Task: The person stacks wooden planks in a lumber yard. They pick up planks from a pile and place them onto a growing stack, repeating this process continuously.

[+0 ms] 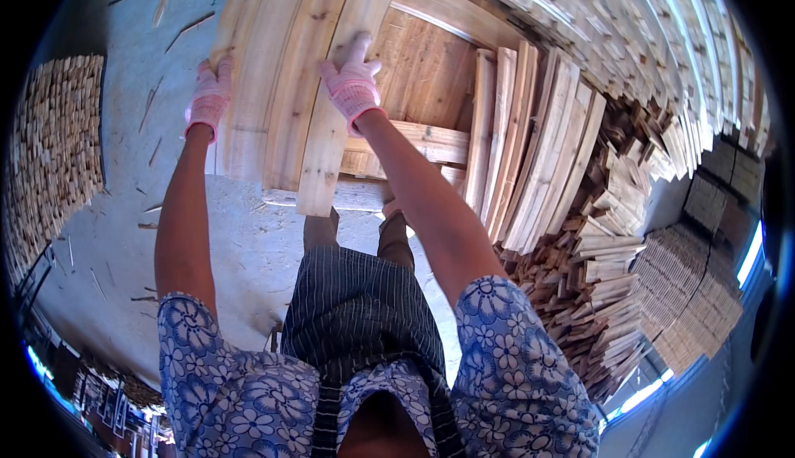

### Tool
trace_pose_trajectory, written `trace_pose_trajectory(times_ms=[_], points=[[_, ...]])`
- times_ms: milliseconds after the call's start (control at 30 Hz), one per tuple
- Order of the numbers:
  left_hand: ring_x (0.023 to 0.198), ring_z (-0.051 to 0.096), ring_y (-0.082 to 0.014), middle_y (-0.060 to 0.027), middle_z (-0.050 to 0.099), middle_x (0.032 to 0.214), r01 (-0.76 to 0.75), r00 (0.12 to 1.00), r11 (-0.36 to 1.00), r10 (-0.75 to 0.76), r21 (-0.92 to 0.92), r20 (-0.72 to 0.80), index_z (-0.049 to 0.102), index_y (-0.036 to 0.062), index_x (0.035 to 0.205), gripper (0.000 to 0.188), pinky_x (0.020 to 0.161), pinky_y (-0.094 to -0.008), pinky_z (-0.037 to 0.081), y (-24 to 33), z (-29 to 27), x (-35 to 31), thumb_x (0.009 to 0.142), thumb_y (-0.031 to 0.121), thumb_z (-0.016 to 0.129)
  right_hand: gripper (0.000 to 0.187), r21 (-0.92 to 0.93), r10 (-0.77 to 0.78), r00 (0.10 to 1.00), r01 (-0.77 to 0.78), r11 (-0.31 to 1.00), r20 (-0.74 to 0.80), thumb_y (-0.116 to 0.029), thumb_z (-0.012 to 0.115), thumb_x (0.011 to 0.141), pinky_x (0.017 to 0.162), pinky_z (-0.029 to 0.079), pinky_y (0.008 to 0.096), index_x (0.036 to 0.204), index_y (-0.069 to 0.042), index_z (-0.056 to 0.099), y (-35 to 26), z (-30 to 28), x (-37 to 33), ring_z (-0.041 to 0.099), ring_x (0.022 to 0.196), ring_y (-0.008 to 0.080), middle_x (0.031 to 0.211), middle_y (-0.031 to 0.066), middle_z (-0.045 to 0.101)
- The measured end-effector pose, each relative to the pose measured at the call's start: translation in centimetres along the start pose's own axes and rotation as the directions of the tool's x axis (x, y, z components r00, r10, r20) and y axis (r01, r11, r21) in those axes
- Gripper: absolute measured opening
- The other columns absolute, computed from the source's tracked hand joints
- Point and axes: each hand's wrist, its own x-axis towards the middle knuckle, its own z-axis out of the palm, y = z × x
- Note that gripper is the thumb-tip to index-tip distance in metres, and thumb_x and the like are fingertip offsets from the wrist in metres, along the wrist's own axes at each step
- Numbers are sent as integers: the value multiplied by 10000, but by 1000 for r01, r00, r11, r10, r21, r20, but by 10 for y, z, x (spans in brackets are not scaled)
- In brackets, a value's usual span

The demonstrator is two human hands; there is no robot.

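Both of my hands wear pink-and-white knit gloves. My left hand [209, 98] is closed at the outer left edge of a wide wooden board [244, 85], its fingers partly hidden by the edge. On top of a narrower plank [319, 168] rests my right hand [354, 84], fingers spread, one stretched forward along the wood. Between the two hands lies another long board [290, 94], side by side with the others. The boards sit on a wooden stack whose lower layers show to the right, with a crosspiece [426, 139] beneath.
Several upright-looking slats [530, 151] line the stack's right side. Beyond them lie a loose heap of wood offcuts [580, 292] and neat bundles [687, 284]. A tall lumber pile [58, 143] stands at far left. Wood splinters litter the grey floor [116, 234].
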Motion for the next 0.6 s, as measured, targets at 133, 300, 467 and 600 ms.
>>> trace_pose_trajectory(times_ms=[133, 300, 467, 600], points=[[1275, 546, -417, -249, 559, 1394, -295, 917, 877, 372, 380, -146, 427, 89, 1506, 671, 1107, -467, 438, 115, -22, -60, 985, 475, 599, 890, -316, -106, 994, 96, 944, -15, -550, 727, 855, 1099, 431, 522, 1580, -178, 367, 53, -98, -12, 472, 1363, 489, 1431, 319, 483], [1258, 607, -363, -255, 626, 1348, 29, 687, 823, 396, -567, 610, 497, 24, 1469, 720, 1048, -435, 494, 251, 56, -206, 958, 490, 698, 1137, -406, 82, 862, -318, 857, -501, -584, 828, 768, 1116, 335, 604, 1620, -163, 203, 196, -246, -81, 340, 1394, 480, 1496, 311, 358], [1362, 501, -462, -379, 507, 1414, 425, 716, 690, 141, -586, 684, 261, -126, 1496, 938, 1157, -440, 422, 399, 162, -303, 895, 375, 779, 1234, -278, 397, 802, -546, 790, -446, -653, 832, 734, 1117, 371, 629, 1634, -186, 130, 301, -266, -87, 316, 1425, 502, 1516, 280, 328], [1167, 613, -402, -309, 574, 1270, 310, 791, 856, 9, -413, 612, 417, -67, 1324, 725, 983, -480, 519, 418, 194, -313, 835, 314, 793, 1188, -343, 390, 832, -527, 778, -396, -645, 820, 754, 1085, 410, 614, 1610, -147, 164, 280, -276, -95, 418, 1367, 488, 1440, 269, 437]])
